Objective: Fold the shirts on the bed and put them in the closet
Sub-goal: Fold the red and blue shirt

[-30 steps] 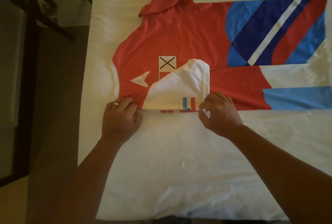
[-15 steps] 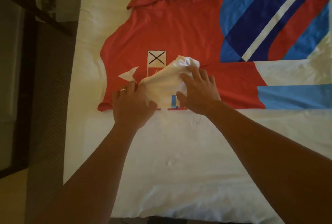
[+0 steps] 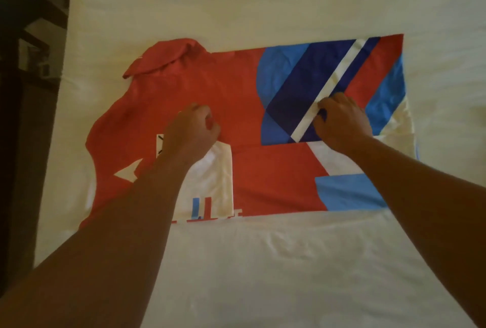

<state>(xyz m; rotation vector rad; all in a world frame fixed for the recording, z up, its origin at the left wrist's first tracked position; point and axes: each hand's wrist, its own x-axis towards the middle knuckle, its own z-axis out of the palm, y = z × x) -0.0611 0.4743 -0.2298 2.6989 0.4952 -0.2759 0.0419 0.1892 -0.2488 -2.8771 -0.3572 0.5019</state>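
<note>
- Red shirt (image 3: 236, 96) lies flat on the bed (image 3: 263, 262), under both hands.
- Left hand (image 3: 190, 131), fingers curled, pinches its red middle.
- Right hand (image 3: 342, 121) pinches the striped part.

Two bare forearms, no sleeves in view. Left hand (image 3: 190, 131) and right hand (image 3: 342, 122) without gloves; no watch or wristband at either wrist.

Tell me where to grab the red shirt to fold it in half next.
Probably pinch the red shirt at its hem end, on your right, one corner per hand, coming from that side. It lies flat, collar to your left, sleeve already tucked in, so the straight hem lifts over evenly.
</note>
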